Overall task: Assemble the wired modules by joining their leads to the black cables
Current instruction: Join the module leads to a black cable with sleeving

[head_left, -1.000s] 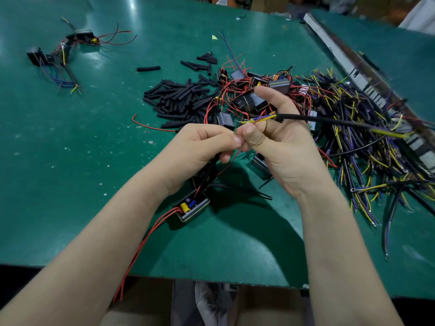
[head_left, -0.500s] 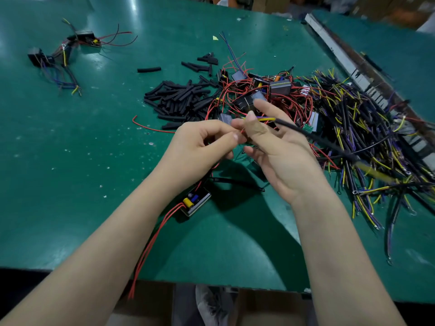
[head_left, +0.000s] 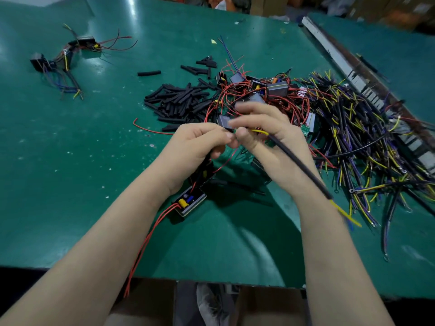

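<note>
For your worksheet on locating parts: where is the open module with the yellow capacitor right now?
In the head view, the open module lies on the green table just under the left hand, its red leads trailing toward the near edge.

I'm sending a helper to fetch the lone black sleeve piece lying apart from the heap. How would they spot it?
On the green table, find the heap of black sleeve pieces. Up and left of it lies a single black sleeve, alone on bare green.
</note>
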